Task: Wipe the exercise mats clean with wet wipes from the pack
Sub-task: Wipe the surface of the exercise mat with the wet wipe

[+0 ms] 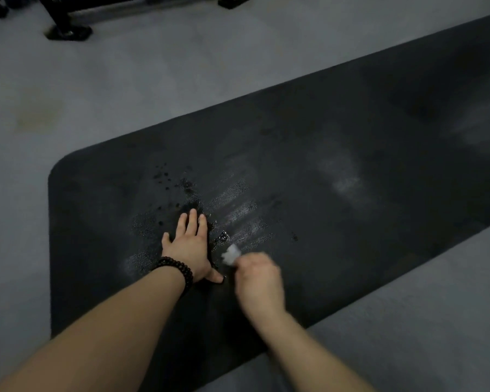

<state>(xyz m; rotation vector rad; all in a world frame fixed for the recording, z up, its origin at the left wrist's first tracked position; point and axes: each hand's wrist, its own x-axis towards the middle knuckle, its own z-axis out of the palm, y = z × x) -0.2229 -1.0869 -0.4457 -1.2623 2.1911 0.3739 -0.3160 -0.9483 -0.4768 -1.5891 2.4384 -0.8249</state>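
Note:
A black exercise mat [337, 131] lies on the grey floor and runs from the lower left to the upper right. Wet streaks and dark droplets mark its near end. My left hand [191, 244] presses flat on the mat with straight, spread fingers; a dark bead bracelet circles the wrist. Just to its right, my right hand [259, 278] is blurred and grips a small crumpled white wet wipe [231, 254] against the mat. The pack of wipes is not in view.
Grey floor [125, 89] surrounds the mat on all sides. The black feet and frame of a piece of gym equipment [68, 31] stand at the top left. A faint yellowish stain marks the floor at the left.

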